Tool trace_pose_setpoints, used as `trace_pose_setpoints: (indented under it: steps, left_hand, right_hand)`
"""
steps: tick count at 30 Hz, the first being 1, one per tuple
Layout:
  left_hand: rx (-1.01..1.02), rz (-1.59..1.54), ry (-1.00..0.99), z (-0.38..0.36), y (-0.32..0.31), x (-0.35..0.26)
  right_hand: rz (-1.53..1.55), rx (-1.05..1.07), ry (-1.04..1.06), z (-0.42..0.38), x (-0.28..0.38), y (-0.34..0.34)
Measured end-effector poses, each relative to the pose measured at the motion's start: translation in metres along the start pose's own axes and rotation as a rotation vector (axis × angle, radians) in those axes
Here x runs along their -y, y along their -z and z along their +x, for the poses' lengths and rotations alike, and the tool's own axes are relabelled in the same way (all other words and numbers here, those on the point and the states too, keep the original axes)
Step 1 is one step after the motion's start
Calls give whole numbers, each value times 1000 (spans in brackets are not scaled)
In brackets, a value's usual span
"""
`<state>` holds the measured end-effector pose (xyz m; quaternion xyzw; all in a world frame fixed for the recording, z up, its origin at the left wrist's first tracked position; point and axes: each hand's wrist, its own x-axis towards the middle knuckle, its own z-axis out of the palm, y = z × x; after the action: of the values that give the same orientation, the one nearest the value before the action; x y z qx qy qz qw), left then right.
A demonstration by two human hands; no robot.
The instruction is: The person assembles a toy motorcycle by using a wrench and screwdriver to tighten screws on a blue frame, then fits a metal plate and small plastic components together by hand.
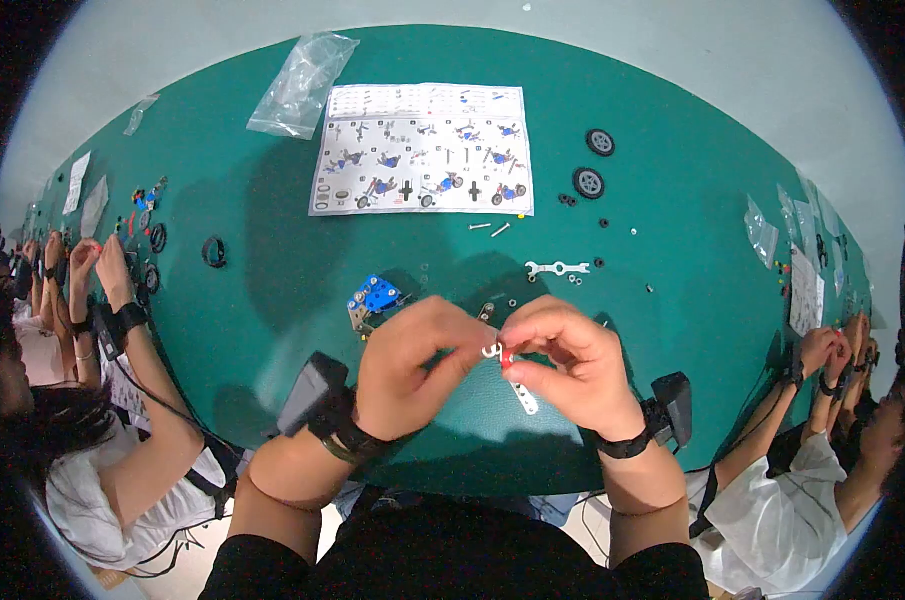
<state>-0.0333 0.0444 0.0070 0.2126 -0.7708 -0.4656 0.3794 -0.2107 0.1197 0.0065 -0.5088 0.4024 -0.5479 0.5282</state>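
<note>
My left hand [417, 365] is closed in a pinch, with a small silver hook-shaped piece [491, 351] at its fingertips. My right hand [570, 362] pinches a small red part [507, 357] between thumb and fingers. A silver perforated strip [524, 398] slants down below that thumb, seemingly joined to the red part. The fingertips of both hands nearly meet, so the exact contact is hidden. Just beyond my left hand lies a blue and metal assembly [376, 296]. A small dark metal piece [486, 312] lies behind the fingertips.
A printed instruction sheet [420, 150] and a clear plastic bag [302, 85] lie farther back. Two black wheels [588, 183], screws [500, 229], a silver wrench [557, 268] and small nuts [574, 281] are scattered about. Other people work at left [112, 270] and right [822, 350].
</note>
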Motion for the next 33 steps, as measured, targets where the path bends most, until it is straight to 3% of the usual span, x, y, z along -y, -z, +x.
trace_pose_setpoints:
  steps: [4,13,19,23,26,29,33]
  left_hand:
    - [20,135,-202,-2,1,-4]
    - [43,170,-243,-3,-3,-3]
    - [237,176,-534,-17,-10,-9]
    - [152,149,-656,-26,-24,-17]
    - [101,127,-672,-29,-27,-18]
    - [60,134,-686,-27,-25,-19]
    - [61,129,-688,-30,-23,-19]
  right_hand:
    - [96,56,35,-1,4,0]
    - [58,83,3,-3,5,6]
    - [100,410,-136,0,26,39]
    - [-60,-73,-39,3,6,43]
    - [-254,-257,-62,13,1,28]
    - [-396,-225,-82,24,-7,12]
    - [-688,-14,-50,50,-5,-10]
